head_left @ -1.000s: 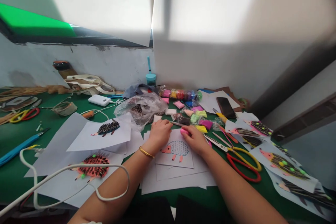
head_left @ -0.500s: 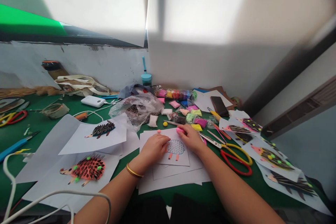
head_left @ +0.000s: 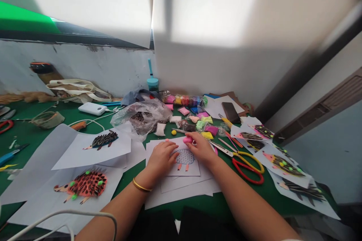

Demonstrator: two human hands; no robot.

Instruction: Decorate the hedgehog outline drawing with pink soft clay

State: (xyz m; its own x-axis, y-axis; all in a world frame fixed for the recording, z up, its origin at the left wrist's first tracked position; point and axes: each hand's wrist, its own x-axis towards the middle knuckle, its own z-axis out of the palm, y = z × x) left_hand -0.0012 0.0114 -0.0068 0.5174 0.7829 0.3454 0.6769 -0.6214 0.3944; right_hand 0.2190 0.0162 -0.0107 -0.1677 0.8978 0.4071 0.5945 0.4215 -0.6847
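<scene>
Two bare hands now work on the paper hedgehog outline (head_left: 185, 156): the left hand (head_left: 161, 159) has settled open and flat at its left edge, while the right hand (head_left: 201, 149) pinches a pink clay lump (head_left: 187, 140) just above it.

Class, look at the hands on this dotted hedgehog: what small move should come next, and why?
Probably press the pink clay from the right hand onto the dotted hedgehog drawing, steadied by the left hand. Its body still looks bare, unlike the spiny finished hedgehog nearby.
</scene>
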